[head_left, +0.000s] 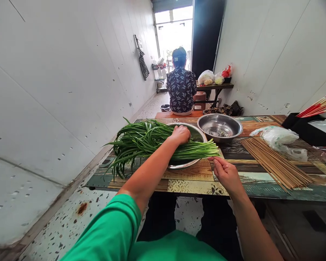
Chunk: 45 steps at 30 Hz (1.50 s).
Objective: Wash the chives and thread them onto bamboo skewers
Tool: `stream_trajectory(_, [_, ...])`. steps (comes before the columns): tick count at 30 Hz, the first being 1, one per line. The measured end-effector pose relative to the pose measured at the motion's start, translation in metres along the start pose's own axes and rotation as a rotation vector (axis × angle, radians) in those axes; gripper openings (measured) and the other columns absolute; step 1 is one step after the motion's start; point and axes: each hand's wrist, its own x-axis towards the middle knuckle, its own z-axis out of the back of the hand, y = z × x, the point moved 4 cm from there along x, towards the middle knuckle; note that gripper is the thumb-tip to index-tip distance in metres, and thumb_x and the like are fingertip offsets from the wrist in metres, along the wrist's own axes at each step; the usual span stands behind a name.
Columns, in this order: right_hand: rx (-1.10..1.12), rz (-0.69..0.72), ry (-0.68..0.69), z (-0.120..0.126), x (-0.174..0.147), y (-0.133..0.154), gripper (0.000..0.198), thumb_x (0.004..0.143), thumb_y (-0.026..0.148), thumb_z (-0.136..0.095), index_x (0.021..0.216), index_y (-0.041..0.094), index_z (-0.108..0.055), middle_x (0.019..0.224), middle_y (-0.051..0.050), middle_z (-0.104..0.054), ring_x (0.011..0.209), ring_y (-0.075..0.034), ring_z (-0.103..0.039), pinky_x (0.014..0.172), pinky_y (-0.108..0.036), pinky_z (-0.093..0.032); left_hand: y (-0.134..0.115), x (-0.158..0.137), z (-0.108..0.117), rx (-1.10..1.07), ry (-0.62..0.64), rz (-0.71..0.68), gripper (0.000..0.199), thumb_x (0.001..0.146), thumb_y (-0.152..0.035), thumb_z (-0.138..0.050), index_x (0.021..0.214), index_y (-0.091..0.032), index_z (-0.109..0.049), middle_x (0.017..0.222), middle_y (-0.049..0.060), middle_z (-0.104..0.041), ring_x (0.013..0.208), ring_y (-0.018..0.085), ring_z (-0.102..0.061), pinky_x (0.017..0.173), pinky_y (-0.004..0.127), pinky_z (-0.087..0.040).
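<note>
A large bunch of garlic chives (141, 139) lies across a metal basin (182, 166), its leafy tops spilling over the left side and its pale cut ends pointing right. My left hand (181, 135) reaches over the bunch, fingers curled down into the chives; the fingertips are hidden. Close to the cut ends, my right hand (226, 172) is closed in a pinch. Whatever thin thing it may hold is too small to make out.
Beyond the chives stands a second metal bowl (220, 127) with bits in its bottom. Bamboo skewers (277, 163) lie on the table at right, beside a white plastic bag (278, 139) and a black holder (301, 125) with red-ended sticks. A person (180, 87) sits ahead, facing away.
</note>
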Motion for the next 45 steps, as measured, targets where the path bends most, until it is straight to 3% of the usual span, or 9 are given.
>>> stream_trajectory(7, [-0.007,-0.024,-0.009,0.001,0.000,0.002,0.067,0.084,0.065,-0.050,0.110,0.005,-0.067,0.050,0.007,-0.034,0.044,-0.008,-0.029,0.044,-0.025,-0.020,-0.004,0.004,-0.007,-0.013,0.010,-0.065,0.029,0.083,-0.012,-0.062,0.104,-0.020,-0.081,0.121,0.013,-0.069,0.125,0.033,-0.051,0.102,0.045,-0.039])
stream_trajectory(11, [0.005,-0.035,0.007,0.002,0.001,0.001,0.069,0.083,0.066,-0.051,0.111,0.005,-0.067,0.049,0.007,-0.035,0.044,-0.008,-0.030,0.044,-0.024,-0.020,-0.002,0.003,0.003,-0.143,-0.147,-0.051,0.027,0.085,-0.013,-0.061,0.105,-0.017,-0.078,0.122,0.012,-0.070,0.123,0.031,-0.056,0.102,0.043,-0.043])
stream_trajectory(14, [0.011,-0.052,0.026,0.003,0.004,0.002,0.073,0.081,0.068,-0.052,0.111,0.004,-0.066,0.049,0.007,-0.035,0.044,-0.008,-0.029,0.044,-0.024,-0.019,-0.004,0.002,0.012,-0.402,-0.269,-0.055,0.026,0.089,-0.014,-0.057,0.108,-0.015,-0.075,0.101,0.008,-0.075,0.098,0.020,-0.067,0.091,0.031,-0.049])
stream_trajectory(17, [0.005,-0.070,0.045,0.003,0.006,0.005,0.073,0.079,0.069,-0.052,0.110,0.004,-0.067,0.048,0.007,-0.033,0.043,-0.008,-0.028,0.044,-0.025,-0.018,-0.008,0.002,0.014,-0.634,-0.242,-0.056,0.026,0.087,-0.013,-0.058,0.107,-0.014,-0.076,0.078,0.001,-0.073,0.070,0.013,-0.065,0.075,0.024,-0.051])
stream_trajectory(20, [0.000,-0.057,0.045,0.003,0.007,0.008,0.069,0.080,0.067,-0.052,0.108,0.005,-0.067,0.048,0.007,-0.033,0.043,-0.008,-0.027,0.043,-0.025,-0.017,-0.010,0.000,0.015,-0.703,-0.258,-0.055,0.033,0.088,-0.012,-0.055,0.112,-0.012,-0.077,0.077,0.001,-0.073,0.062,0.010,-0.061,0.070,0.023,-0.049])
stream_trajectory(33, [-0.014,-0.080,0.033,0.003,0.009,0.002,0.075,0.080,0.068,-0.051,0.113,0.003,-0.067,0.046,0.008,-0.036,0.040,-0.008,-0.027,0.041,-0.025,-0.018,-0.006,0.002,0.013,-0.809,-0.260,-0.110,0.036,0.089,-0.014,-0.053,0.115,-0.011,-0.077,0.073,0.000,-0.071,0.054,0.007,-0.048,0.062,0.020,-0.043])
stream_trajectory(45, [-0.008,-0.063,-0.004,0.001,0.005,0.005,0.067,0.083,0.065,-0.052,0.109,0.006,-0.068,0.045,0.007,-0.035,0.041,-0.008,-0.029,0.043,-0.024,-0.019,-0.003,0.003,0.009,-0.896,-0.217,-0.181,0.034,0.088,-0.013,-0.055,0.113,-0.013,-0.078,0.076,0.001,-0.073,0.056,0.006,-0.052,0.062,0.019,-0.046])
